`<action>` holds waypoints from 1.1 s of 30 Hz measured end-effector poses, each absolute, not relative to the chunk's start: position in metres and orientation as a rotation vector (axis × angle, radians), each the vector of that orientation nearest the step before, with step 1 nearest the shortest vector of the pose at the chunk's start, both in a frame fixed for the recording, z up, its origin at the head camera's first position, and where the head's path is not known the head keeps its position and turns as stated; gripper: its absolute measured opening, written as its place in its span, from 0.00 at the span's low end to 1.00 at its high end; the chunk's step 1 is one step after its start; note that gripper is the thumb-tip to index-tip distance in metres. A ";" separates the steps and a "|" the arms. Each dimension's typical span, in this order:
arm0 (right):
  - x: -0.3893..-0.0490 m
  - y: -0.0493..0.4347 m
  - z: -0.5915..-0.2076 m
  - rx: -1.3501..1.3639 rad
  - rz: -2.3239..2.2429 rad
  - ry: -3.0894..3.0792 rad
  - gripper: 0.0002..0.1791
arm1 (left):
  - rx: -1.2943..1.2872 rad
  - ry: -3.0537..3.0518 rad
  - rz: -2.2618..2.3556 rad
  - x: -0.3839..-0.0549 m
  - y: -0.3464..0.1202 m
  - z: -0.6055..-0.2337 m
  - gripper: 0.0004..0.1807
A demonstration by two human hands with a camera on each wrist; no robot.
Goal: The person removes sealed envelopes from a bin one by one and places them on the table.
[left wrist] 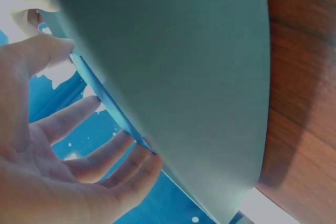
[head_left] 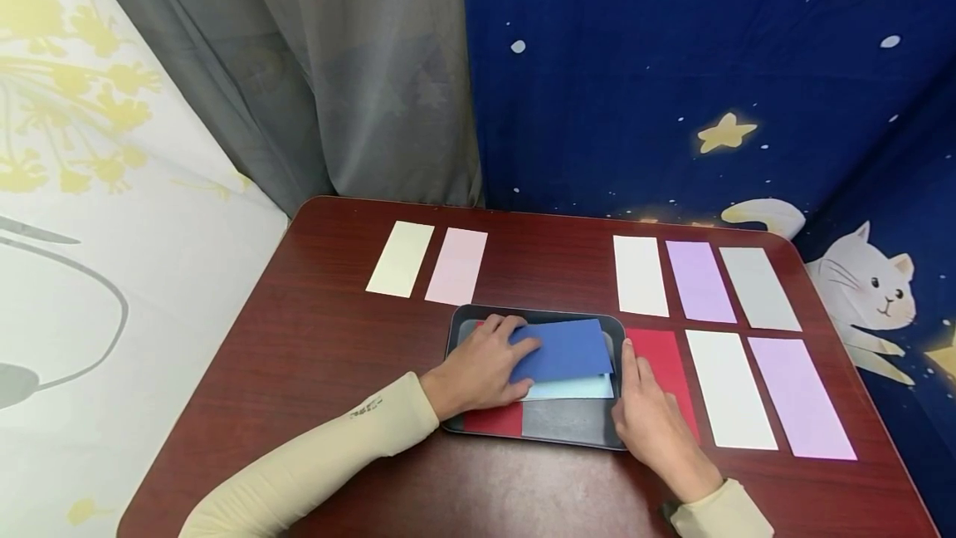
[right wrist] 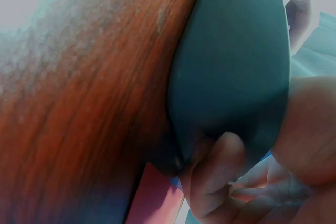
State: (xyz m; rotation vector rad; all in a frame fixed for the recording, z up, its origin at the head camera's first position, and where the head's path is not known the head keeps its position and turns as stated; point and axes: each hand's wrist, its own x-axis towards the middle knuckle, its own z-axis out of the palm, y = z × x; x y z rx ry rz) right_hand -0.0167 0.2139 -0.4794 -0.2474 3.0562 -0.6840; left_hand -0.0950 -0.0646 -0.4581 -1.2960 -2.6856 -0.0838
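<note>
A dark tray (head_left: 568, 430) lies on the table with several coloured cards inside. My left hand (head_left: 485, 364) reaches over its left part and holds a blue card (head_left: 563, 351) between thumb and fingers. In the left wrist view the blue card (left wrist: 113, 106) shows edge-on between the thumb and fingertips, past the tray wall (left wrist: 173, 77). Under it lies a light blue card (head_left: 571, 387), and a red card (head_left: 493, 420) shows at the tray's lower left. My right hand (head_left: 653, 418) grips the tray's right end, a finger curled against the outer wall (right wrist: 231, 66).
A red card (head_left: 665, 364) lies just right of the tray, partly behind the right hand. White (head_left: 732, 388), lilac (head_left: 802, 397) and grey (head_left: 760, 287) cards lie further right. Cream (head_left: 401, 260) and pink (head_left: 457, 266) cards lie at the back left. Curtains hang behind the table.
</note>
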 end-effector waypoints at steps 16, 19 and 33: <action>-0.017 0.215 -0.481 -0.264 -0.688 3.074 0.48 | -1.235 -2.681 -0.158 -0.103 -0.073 -0.449 0.28; -0.017 0.215 -0.481 -0.259 -0.687 3.073 0.48 | -1.222 -2.690 -0.168 -0.104 -0.074 -0.449 0.28; -0.017 0.214 -0.479 -0.229 -0.680 3.046 0.48 | -1.162 -2.694 -0.172 -0.114 -0.082 -0.452 0.28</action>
